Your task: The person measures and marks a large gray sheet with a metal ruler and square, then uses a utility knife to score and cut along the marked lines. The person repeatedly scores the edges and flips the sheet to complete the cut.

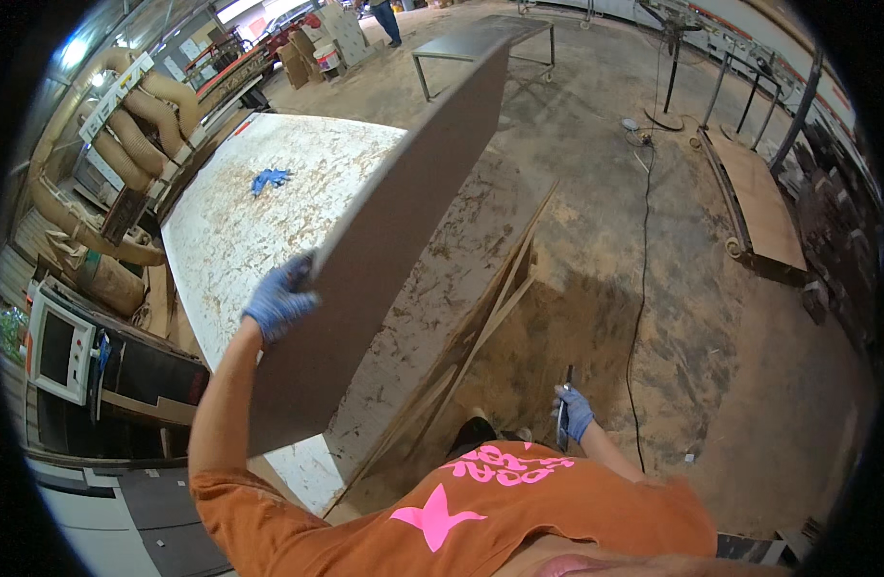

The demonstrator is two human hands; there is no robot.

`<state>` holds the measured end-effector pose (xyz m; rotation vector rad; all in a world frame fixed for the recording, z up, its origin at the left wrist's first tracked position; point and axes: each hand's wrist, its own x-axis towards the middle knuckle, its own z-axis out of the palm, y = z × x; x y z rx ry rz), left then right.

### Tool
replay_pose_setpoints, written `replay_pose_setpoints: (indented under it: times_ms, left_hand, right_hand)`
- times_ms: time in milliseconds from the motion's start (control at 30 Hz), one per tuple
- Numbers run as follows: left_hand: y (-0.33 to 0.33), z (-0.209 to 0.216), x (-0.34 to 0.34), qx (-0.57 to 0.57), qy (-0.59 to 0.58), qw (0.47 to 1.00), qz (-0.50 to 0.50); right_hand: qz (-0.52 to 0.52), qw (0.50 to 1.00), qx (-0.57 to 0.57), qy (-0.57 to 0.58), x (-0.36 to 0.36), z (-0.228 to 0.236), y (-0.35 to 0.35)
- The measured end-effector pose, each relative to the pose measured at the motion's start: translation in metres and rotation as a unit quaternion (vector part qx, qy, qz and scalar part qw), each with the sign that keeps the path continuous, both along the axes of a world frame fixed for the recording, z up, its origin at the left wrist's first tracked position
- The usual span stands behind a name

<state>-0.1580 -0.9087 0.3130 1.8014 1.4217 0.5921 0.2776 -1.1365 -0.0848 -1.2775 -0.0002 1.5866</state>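
Note:
A long grey-brown panel (404, 231) is tilted up on its long edge above a white sheet (240, 231) strewn with wood dust and shavings. My left hand (280, 300), in a blue glove, is closed over the panel's raised edge, the thumb and some fingers partly hidden. Down at my right side, my right hand (579, 413), also gloved in blue, grips a slim, dark hand tool (562, 423) with a metallic look; its exact kind is unclear. That hand is apart from the panel.
Blue gloves (269, 181) lie on the white sheet. A machine with ribbed hoses (153, 125) and a control screen (62, 346) stand left. A metal table (461, 43) is ahead. On the right, a black cable (639, 327) crosses the dusty floor near a low wooden-topped cart (755, 202). A person (386, 21) stands far off.

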Motion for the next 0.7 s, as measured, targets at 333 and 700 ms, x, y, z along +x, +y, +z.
replay_pose_setpoints:
  times_ms: [333, 700]
  left_hand:
    - [0.162, -0.020, -0.139, 0.066, 0.475, 0.842, 0.247]
    - [0.226, -0.144, -0.245, -0.030, 0.433, 0.878, 0.201]
  right_hand:
    - [-0.024, 0.999, -0.002, -0.045, -0.026, 0.008, 0.053]
    - [-0.015, 0.998, -0.047, -0.030, -0.042, 0.007, 0.098]
